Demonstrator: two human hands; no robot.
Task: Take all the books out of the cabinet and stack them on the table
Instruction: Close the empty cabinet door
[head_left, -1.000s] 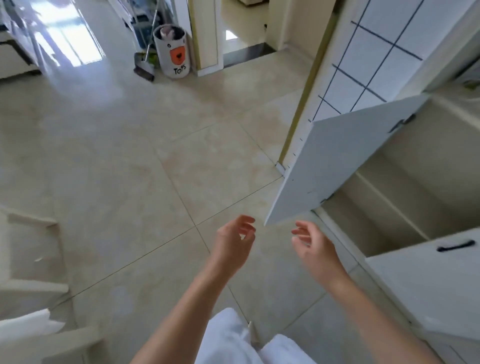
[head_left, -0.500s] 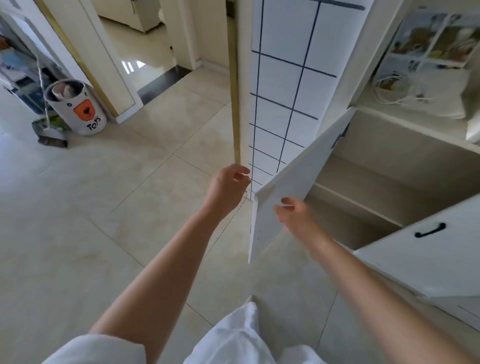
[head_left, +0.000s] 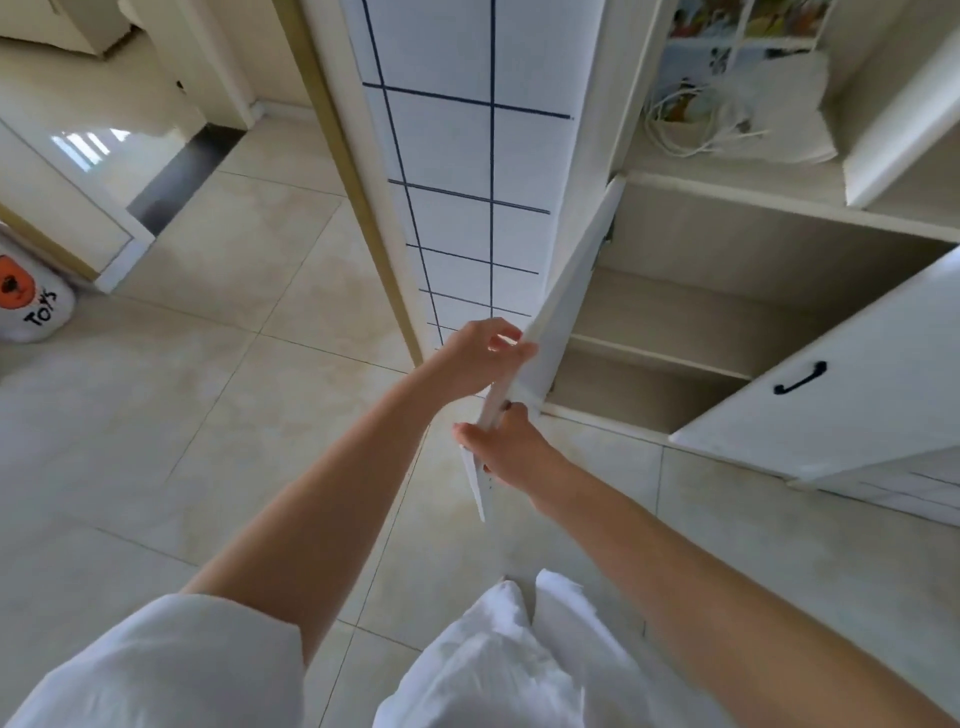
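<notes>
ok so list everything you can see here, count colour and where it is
cabinet: 1, cream, right side, shelves in view hold no books
left cabinet door: 1, white, swung open, seen edge-on at centre
right cabinet door: 1, white with a black handle, open at right
cables: a bundle, white, on the cabinet top
picture sheet: 1, multicoloured, behind the cables
tiled panel: 1, white with dark lines, left of the cabinet
toy bin: 1, white and orange, far left on the floor
floor: beige tiles
left hand: 1, on the door's outer edge
right hand: 1, gripping that edge lower down
</notes>
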